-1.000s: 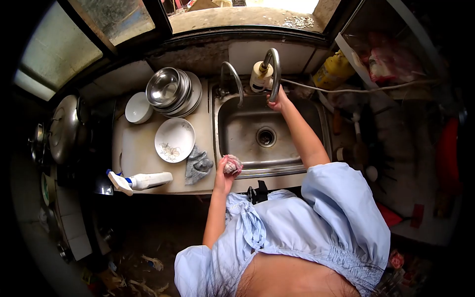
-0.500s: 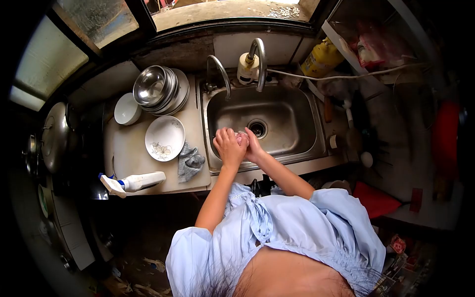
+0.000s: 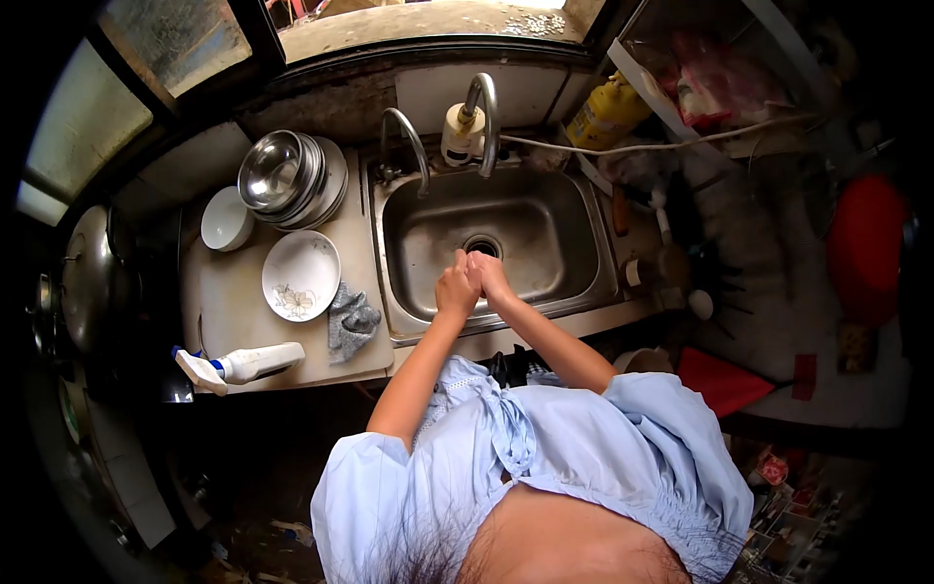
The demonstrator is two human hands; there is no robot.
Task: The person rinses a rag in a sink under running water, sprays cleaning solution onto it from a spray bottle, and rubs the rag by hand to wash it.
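Over the near part of the steel sink (image 3: 413, 282), just in front of the drain (image 3: 483, 245), my two hands are pressed together. My left hand (image 3: 456, 288) is closed, its curled fingers against the other palm. Close against it, my right hand (image 3: 493, 278) is closed too, its fingers partly covered. Whatever may lie between them is hidden. Beyond the hands, a large curved faucet (image 3: 489, 117) and a thinner spout (image 3: 416, 146) rise at the sink's back edge, with no water visible from either.
Left of the sink, a white board (image 3: 233, 302) bears stacked metal bowls (image 3: 272, 173), a white bowl (image 3: 226, 219), a flowered plate (image 3: 300, 271), a grey cloth (image 3: 352, 323) and a spray bottle (image 3: 258, 363). A pump bottle (image 3: 460, 136) and yellow container (image 3: 605, 115) stand behind.
My hands have moved right relative to the sink, nearer the drain. The left fingers, more spread before, are now drawn together. The view has shifted slightly.
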